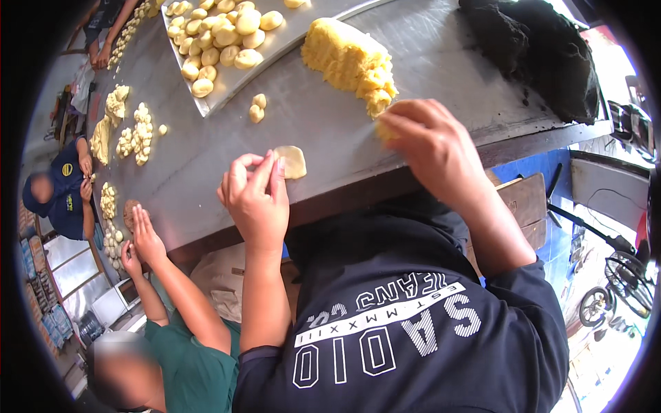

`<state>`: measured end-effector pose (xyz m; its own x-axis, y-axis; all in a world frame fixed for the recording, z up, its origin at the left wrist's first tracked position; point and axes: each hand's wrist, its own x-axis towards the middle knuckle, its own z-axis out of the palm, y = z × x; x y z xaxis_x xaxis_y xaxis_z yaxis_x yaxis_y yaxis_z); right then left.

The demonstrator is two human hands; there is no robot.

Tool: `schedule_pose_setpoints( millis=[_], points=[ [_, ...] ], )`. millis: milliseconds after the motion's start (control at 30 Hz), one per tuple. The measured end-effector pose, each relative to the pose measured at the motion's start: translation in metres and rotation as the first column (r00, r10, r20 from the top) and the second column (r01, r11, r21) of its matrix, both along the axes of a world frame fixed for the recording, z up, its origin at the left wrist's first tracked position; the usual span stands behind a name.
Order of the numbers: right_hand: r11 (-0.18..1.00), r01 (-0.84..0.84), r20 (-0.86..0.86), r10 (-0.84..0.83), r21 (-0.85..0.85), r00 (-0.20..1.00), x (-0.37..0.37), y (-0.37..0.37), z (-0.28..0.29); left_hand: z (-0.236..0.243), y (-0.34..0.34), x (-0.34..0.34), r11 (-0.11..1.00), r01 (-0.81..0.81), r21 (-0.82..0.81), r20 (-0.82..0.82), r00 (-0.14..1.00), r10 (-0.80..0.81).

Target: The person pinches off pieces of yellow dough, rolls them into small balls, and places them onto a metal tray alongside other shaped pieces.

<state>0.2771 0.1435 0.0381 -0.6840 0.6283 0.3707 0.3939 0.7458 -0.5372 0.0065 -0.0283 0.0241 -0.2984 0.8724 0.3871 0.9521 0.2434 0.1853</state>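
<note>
We pinch a smooth, flat dough round (294,163) in our left hand (256,199); blurred right hand (432,144) grips a soft yellow bit (384,131) beside the crumbly yellow mound (348,58).

Dough disc (294,164) pale cream; lump (348,58) yellow; balls (248,22) pale yellow; heap (544,58) black; tabletop (186,172) grey.

Mash (348,58) lies on table (200,162), right of tray (286,36).
</note>
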Motion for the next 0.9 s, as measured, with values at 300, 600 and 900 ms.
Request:
schedule_pose_setpoints(
  millis=[300,600,900],
  points=[
    [0.991,-0.128,0.060,0.129,-0.030,0.990,-0.018,-0.018,0.009,-0.005,0.003,0.029,0.967,-0.095,0.236,0.874,0.456,-0.169],
    [0.976,-0.204,-0.400,0.156,-0.081,0.903,-0.055,-0.016,0.008,0.011,0.033,0.036,0.940,-0.139,0.311,0.949,0.095,-0.299],
    [0.929,-0.352,-0.279,0.311,-0.114,0.909,-0.055,-0.027,0.002,-0.001,0.051,0.028,0.948,0.258,0.185,0.416,0.853,-0.314]
  ],
)
